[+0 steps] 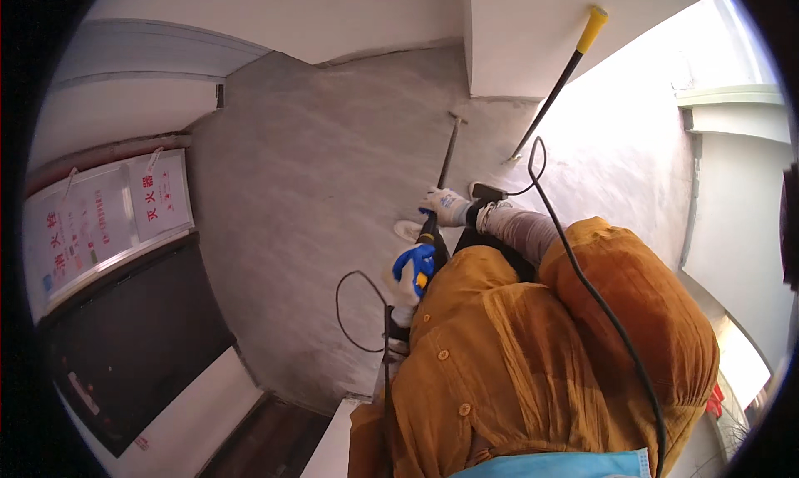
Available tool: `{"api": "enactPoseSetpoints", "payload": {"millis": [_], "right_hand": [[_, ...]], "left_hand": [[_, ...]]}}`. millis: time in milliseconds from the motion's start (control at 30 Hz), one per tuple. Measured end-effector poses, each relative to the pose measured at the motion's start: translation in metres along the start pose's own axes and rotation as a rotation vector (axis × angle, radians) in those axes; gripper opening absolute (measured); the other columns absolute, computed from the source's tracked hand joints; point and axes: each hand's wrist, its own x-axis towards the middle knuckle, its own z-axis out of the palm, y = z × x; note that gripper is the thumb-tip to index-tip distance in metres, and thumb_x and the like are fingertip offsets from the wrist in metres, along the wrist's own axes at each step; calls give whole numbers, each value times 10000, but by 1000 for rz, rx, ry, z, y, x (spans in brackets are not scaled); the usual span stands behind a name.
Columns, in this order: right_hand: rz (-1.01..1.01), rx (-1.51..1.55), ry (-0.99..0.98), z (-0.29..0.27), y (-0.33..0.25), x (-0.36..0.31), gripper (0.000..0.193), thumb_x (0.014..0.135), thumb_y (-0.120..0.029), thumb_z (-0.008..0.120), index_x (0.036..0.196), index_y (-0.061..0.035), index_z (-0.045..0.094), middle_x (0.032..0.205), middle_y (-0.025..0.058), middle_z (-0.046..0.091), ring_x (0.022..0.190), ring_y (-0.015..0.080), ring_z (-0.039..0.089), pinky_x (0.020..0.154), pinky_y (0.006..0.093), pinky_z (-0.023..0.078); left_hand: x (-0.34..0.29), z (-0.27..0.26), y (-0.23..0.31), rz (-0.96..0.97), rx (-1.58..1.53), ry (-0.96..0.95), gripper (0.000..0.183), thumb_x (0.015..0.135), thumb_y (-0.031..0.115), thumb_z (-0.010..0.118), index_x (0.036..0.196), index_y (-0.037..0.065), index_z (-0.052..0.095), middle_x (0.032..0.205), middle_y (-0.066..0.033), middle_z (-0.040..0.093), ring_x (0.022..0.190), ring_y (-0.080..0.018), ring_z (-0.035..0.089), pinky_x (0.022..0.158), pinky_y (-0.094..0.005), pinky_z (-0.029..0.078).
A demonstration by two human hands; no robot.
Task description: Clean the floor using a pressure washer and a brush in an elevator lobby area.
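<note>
A long-handled scraper (pixel 449 153) with a dark shaft slants away from me, its narrow crosspiece resting on the grey concrete floor (pixel 291 203). My left hand (pixel 409 272), in a white and blue work glove, is closed round its upper end, where a bit of yellow shows. Farther down the shaft, my right hand (pixel 447 206), gloved the same way, grips it too. Part of the shaft between the hands is dark and thick. My shoes (pixel 408 229) show partly beside the tool.
A second long tool with a yellow grip (pixel 592 30) leans at the white wall corner. Black cables (pixel 583 278) loop beside both arms. At left stands a white-and-dark wall cabinet (pixel 112 220); a pale door panel (pixel 736 212) is at right. Bright light falls on the right floor.
</note>
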Motion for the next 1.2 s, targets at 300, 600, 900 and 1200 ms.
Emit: {"api": "enactPoseSetpoints", "payload": {"millis": [300, 600, 900, 1200], "right_hand": [[101, -61, -36, 11, 27, 11, 194, 663, -98, 615, 857, -96, 601, 917, 105, 588, 987, 305, 506, 773, 408, 469], [-8, -57, 124, 53, -13, 0, 226, 596, -61, 625, 817, -98, 594, 848, 85, 577, 903, 313, 511, 768, 398, 446], [41, -77, 4, 29, 9, 7, 167, 624, -100, 619, 787, -116, 589, 855, 83, 602, 931, 305, 528, 787, 399, 454], [17, -46, -1, 4, 30, 11, 131, 659, -130, 624, 781, -95, 593, 894, 125, 583, 921, 325, 535, 773, 423, 459]], "left_hand": [[12, 15, -19, -249, -481, -36, 201, 875, 160, 525, 851, -12, 626, 659, 3, 550, 560, -66, 480, 529, -212, 395], [-22, -21, -36, -419, -617, -156, 209, 902, 117, 460, 827, -20, 599, 763, -38, 552, 565, -78, 485, 536, -224, 395], [-9, 11, -34, -345, -674, 50, 261, 909, 183, 479, 832, -29, 610, 642, -7, 544, 534, -67, 459, 496, -207, 354], [22, 20, 0, -173, -340, 31, 144, 850, 83, 487, 800, -17, 578, 637, -24, 538, 527, -99, 467, 503, -241, 381]]}}
